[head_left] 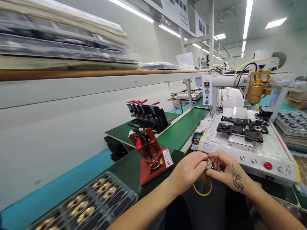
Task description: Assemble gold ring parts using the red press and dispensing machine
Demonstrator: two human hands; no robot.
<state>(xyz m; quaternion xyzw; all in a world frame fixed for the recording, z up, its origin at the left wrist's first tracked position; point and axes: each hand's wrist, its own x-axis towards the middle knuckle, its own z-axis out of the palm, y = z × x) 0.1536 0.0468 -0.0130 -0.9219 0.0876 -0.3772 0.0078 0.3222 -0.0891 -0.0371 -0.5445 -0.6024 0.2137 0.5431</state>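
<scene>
A small round metallic part [210, 164], gold-rimmed with a pale face, is held between my two hands above my lap. My left hand [190, 169] grips its left side, fingers closed round the edge. On the other side my right hand [222, 166] pinches it between thumb and curled fingers. A yellow coiled cord [203, 194] hangs just below. Left of the hands stands a red clamp fixture [151, 158] with a red-tipped lever. Several gold ring-shaped parts [83, 214] lie in a clear compartment tray [133, 195] at the lower left.
A white dispensing machine [206, 140] with black fixtures [238, 128] stands at the right. Black toggle clamps [146, 111] sit beyond the green conveyor [184, 127]. A shelf [96, 83] stacked with trays hangs at upper left. Behind the machine a person in white [230, 96] is partly visible.
</scene>
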